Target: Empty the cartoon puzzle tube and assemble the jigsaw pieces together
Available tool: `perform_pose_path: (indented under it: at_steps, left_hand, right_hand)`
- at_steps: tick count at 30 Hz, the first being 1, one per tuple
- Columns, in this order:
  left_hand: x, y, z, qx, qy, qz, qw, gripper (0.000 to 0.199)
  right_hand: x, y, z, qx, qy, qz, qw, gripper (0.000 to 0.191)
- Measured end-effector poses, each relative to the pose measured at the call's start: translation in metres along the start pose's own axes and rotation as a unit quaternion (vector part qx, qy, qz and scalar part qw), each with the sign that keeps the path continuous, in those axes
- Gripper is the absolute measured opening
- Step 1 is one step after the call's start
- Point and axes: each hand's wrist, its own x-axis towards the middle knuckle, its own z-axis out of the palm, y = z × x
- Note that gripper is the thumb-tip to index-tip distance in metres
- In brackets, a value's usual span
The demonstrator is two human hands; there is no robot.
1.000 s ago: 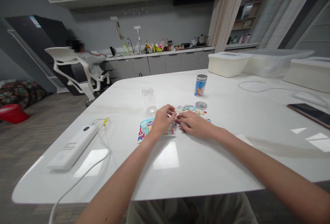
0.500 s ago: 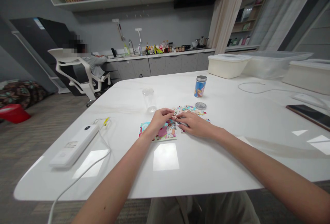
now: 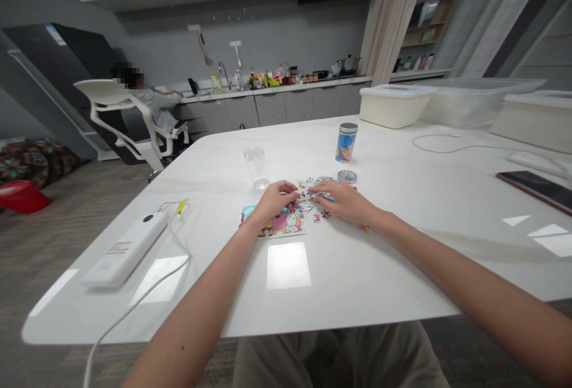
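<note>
Between my two hands lies a loose heap of small colourful jigsaw puzzle pieces [image 3: 316, 182] on the white table. My left hand [image 3: 277, 200] is closed in a pinch at the heap's left edge, with what looks like a jigsaw piece [image 3: 302, 195] at its fingertips. Under that wrist rests a flat printed picture sheet [image 3: 286, 226], partly covered by the hand and forearm. My right hand [image 3: 343, 199] reaches over the heap from the right, fingers stretched and thumb apart, touching or hovering over pieces. Single pieces [image 3: 317, 217] lie nearer me.
Behind the heap are a clear plastic jar [image 3: 256, 167], a blue printed can [image 3: 346, 143] and a round metal lid [image 3: 347, 176]. A white power strip [image 3: 127, 250] with cable lies left. Storage boxes [image 3: 395, 106] and a phone [image 3: 536, 194] are right. A person sits beyond.
My right hand has lifted and shifted slightly right, uncovering pieces between the hands. My left hand stays beside the sheet. The whole view has shifted a little.
</note>
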Motion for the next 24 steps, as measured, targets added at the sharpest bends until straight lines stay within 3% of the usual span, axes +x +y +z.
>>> perform_pose_path:
  at_steps: [6, 12, 17, 24]
  left_hand:
    - [0.001, 0.001, 0.003, -0.002, 0.011, -0.006, 1.0, 0.014]
    - [-0.001, 0.007, 0.0, 0.0, -0.062, 0.016, 0.998, 0.02]
    - [-0.001, 0.003, -0.005, -0.028, -0.082, 0.042, 0.995, 0.028]
    - [-0.002, 0.002, -0.008, -0.044, -0.111, 0.043, 0.992, 0.034]
  right_hand:
    - [0.0, -0.009, -0.002, 0.069, -0.009, 0.047, 0.996, 0.03]
    - [0.002, -0.017, -0.006, 0.171, -0.04, 0.099, 0.979, 0.029]
    - [0.003, -0.016, -0.005, 0.257, -0.042, 0.114, 0.959, 0.025]
    - [0.004, -0.012, 0.003, 0.295, -0.029, 0.13, 0.946, 0.021]
